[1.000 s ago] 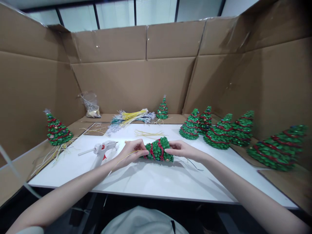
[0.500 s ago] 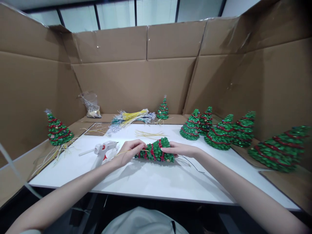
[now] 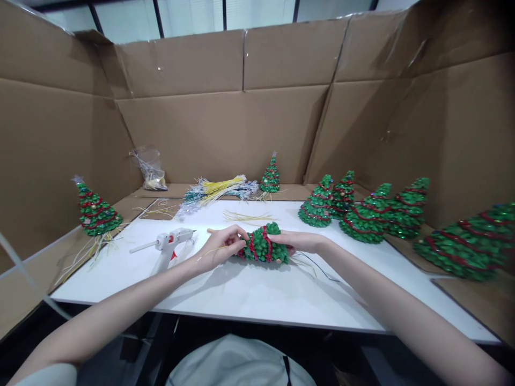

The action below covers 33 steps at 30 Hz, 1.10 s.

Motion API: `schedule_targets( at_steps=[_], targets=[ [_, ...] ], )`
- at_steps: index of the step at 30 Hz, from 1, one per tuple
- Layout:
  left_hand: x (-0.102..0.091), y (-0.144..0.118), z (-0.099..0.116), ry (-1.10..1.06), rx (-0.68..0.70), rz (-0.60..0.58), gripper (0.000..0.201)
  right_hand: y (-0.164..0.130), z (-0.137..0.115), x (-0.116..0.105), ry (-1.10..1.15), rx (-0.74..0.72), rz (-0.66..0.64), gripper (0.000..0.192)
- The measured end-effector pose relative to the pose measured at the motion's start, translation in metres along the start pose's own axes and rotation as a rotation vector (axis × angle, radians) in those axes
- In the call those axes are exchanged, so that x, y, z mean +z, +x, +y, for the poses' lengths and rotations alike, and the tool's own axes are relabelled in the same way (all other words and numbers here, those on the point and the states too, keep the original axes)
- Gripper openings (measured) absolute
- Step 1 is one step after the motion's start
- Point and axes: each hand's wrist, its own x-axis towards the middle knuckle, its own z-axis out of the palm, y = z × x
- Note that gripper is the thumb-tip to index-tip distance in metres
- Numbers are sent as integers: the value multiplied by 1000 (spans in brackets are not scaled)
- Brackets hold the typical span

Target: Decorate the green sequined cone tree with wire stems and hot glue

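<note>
A small green Christmas tree (image 3: 263, 247) with red garland lies on its side just above the white board, its base turned to the right. Around that base, my right hand (image 3: 300, 242) is closed, fingers behind and thumb side on top. My left hand (image 3: 223, 246) pinches at the left part of the tree, where its fingertips hide the top. From the left hand a thin yellow wire (image 3: 215, 250) runs back over the wrist. Thin pale and dark wires (image 3: 317, 265) stick out from beneath the right hand.
A white glue gun (image 3: 171, 246) stands left of my left hand. Loose yellow wires (image 3: 245, 216) and a bundle of wire stems (image 3: 219, 188) lie behind. Several finished-looking trees (image 3: 368, 214) stand at right, another tree (image 3: 95, 212) at left. Cardboard walls (image 3: 281, 128) enclose the table.
My left hand has shifted slightly right and up, its fingers now more curled at the tree. The right hand has slid a little farther over the base. The camera view has tilted slightly.
</note>
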Motion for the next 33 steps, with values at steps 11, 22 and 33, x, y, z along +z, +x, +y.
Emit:
schedule_targets(
  at_steps=[11,22,33],
  targets=[
    [-8,-6,2,59,39,22,22,4,2,-5,49,77,-29,55],
    [-18,-16,1,31,50,40,17,4,-2,-1,47,104,-1,57],
    [-11,-13,4,107,117,11,19,0,4,-4,61,25,-42,56]
  ],
)
